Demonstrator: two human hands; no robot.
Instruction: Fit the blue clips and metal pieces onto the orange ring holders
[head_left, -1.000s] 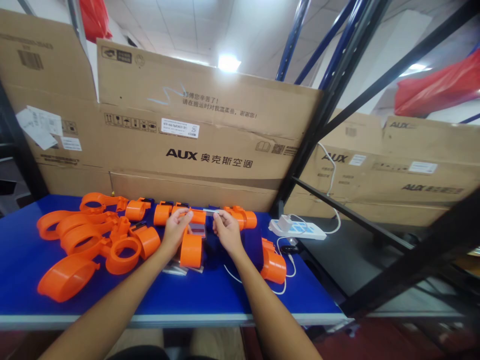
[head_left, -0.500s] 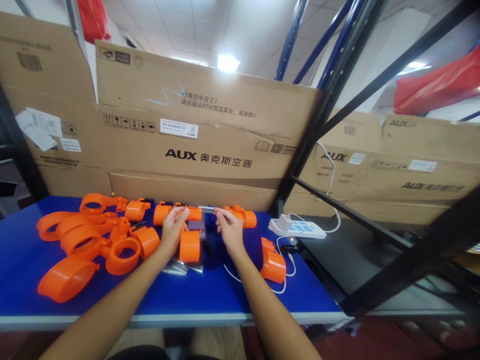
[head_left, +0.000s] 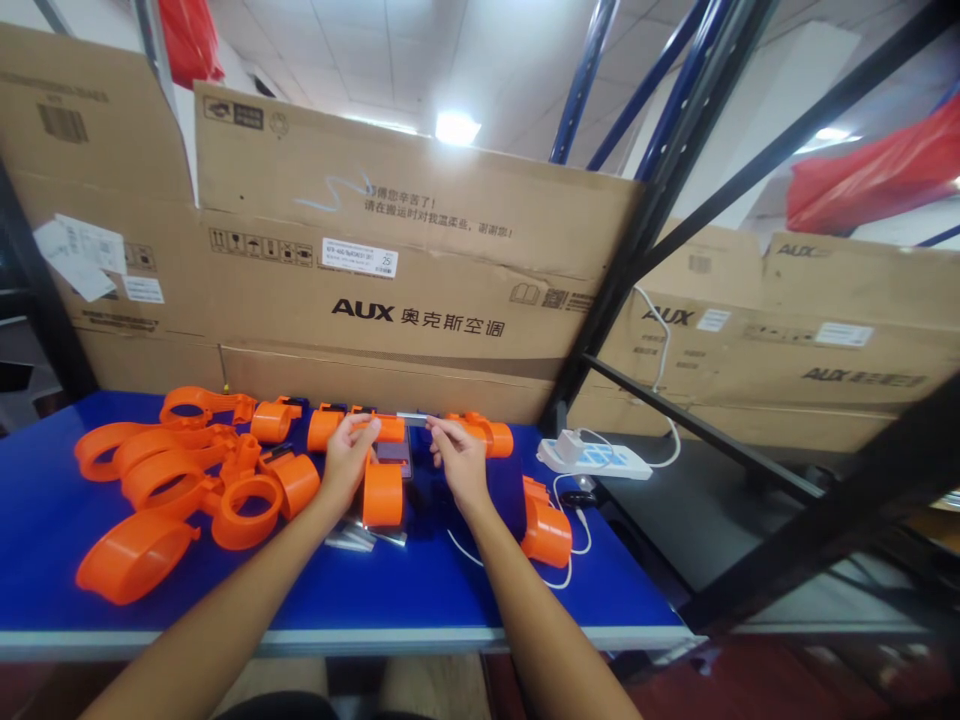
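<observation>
My left hand (head_left: 347,455) is closed around an orange plastic part (head_left: 383,496), whose wide ring hangs below my fingers. A short orange section of it points to the right near my thumb. From there a thin silver strip (head_left: 412,417) reaches across to my right hand (head_left: 457,455), which pinches its far end between thumb and fingertips. Whether the strip sits inside the orange part or only against it, I cannot tell. Behind and below my hands lies a dark flat device (head_left: 393,452), partly covered by the orange part.
Several orange ring parts (head_left: 169,480) are piled on the blue tabletop (head_left: 247,590) at left. More orange parts (head_left: 547,532) lie at right, by a white power strip (head_left: 596,455) and its cable. Flat silver pieces (head_left: 351,537) rest below my left hand. A cardboard panel (head_left: 285,300) stands behind.
The ring of the orange part in my left hand has shifted slightly to the right. Both hands keep their grip in nearly the same place.
</observation>
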